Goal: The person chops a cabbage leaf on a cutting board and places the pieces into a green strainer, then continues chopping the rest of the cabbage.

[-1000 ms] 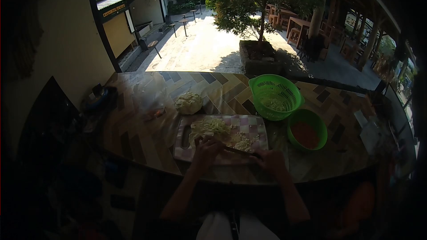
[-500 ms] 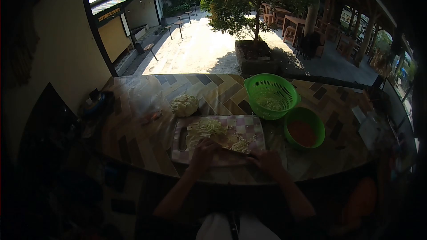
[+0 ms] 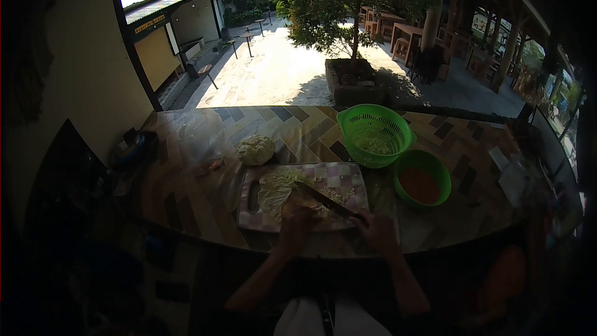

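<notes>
Pale green cabbage leaves (image 3: 277, 188) are lying on the checked cutting board (image 3: 345, 175), left hand (image 3: 295, 224) pressing flat on their near edge to steady them. Right hand (image 3: 377, 230) is gripping a knife (image 3: 328, 201), blade angling far-left over the shreds; green colander (image 3: 375, 134) far right.

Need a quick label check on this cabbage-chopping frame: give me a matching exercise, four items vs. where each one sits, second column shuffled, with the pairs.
Items:
1. knife
2. green colander
3. green bowl
4. cabbage piece

Places:
A. on the counter, just beyond the checked cutting board
B. in the right hand, blade over the board
C. behind the board's right end, shreds inside
D. right of the board, orange contents

Pairs: 1-B, 2-C, 3-D, 4-A
</notes>
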The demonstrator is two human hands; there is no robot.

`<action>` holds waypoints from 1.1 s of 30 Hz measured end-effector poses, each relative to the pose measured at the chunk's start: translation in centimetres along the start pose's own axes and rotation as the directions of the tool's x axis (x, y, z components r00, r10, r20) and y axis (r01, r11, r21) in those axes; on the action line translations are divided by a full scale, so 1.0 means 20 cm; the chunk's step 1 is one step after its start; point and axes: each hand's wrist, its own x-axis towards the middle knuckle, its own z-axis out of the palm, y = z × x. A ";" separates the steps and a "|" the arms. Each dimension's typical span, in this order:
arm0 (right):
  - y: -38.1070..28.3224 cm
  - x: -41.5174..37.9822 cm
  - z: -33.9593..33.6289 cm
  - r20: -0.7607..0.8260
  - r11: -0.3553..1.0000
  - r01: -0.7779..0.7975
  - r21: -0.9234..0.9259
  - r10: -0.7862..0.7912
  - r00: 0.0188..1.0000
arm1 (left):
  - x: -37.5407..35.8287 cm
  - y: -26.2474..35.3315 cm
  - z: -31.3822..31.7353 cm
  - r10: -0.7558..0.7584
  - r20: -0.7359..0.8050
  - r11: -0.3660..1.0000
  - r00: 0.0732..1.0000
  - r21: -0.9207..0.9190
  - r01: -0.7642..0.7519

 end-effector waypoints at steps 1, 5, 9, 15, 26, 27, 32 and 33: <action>-0.02 -0.01 0.01 0.011 1.000 -0.021 -0.001 0.021 1.000 | 0.00 -0.02 0.00 0.061 0.037 0.998 0.997 0.019 -0.062; -0.14 -0.07 0.06 -0.008 0.997 -0.075 0.021 0.075 0.997 | 0.00 -0.02 -0.01 0.034 0.097 0.999 0.995 -0.044 -0.030; -0.17 -0.10 0.14 -0.041 0.997 -0.078 -0.015 0.078 0.996 | 0.00 -0.03 0.02 0.015 0.076 0.999 0.997 -0.047 -0.011; -0.19 -0.11 0.13 0.012 0.992 -0.043 -0.115 0.044 0.999 | -0.01 0.01 0.02 -0.085 0.065 0.995 0.994 -0.046 0.088; -0.08 0.01 0.08 0.068 0.998 -0.056 -0.010 0.056 0.996 | -0.03 -0.01 0.02 0.032 0.065 0.999 0.997 -0.028 -0.030; -0.08 0.01 0.06 0.048 0.998 -0.055 0.008 0.055 0.997 | -0.02 -0.01 0.02 0.016 0.071 0.999 0.997 -0.034 -0.014; -0.11 0.01 -0.03 0.124 0.990 -0.033 -0.134 0.050 0.991 | 0.00 0.03 0.00 -0.124 0.047 0.988 0.991 -0.083 0.128; -0.11 0.00 0.00 0.131 0.986 -0.020 -0.167 0.042 0.990 | 0.01 0.05 -0.02 -0.106 0.038 0.993 0.994 -0.047 0.108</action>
